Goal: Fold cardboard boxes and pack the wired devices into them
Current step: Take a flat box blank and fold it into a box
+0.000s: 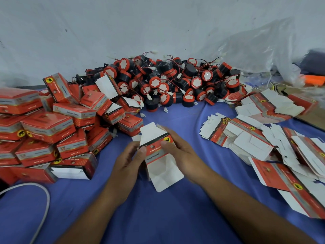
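A red, grey and white cardboard box (pixel 159 156) is held between both hands above the blue cloth, its white flaps open at the far and near ends. My left hand (pixel 131 162) grips its left side with the thumb on the printed face. My right hand (pixel 177 148) grips the right side, thumb on top near the yellow logo. A heap of black-and-red round wired devices (pixel 172 81) lies at the back centre. Flat unfolded boxes (pixel 260 138) are spread out on the right.
Folded red boxes (pixel 49 127) are piled at the left. The blue cloth (pixel 175 217) covers the table. A white cable (pixel 44 196) curves at the lower left. Clear plastic bags (pixel 255 55) lie at the back right against the pale wall.
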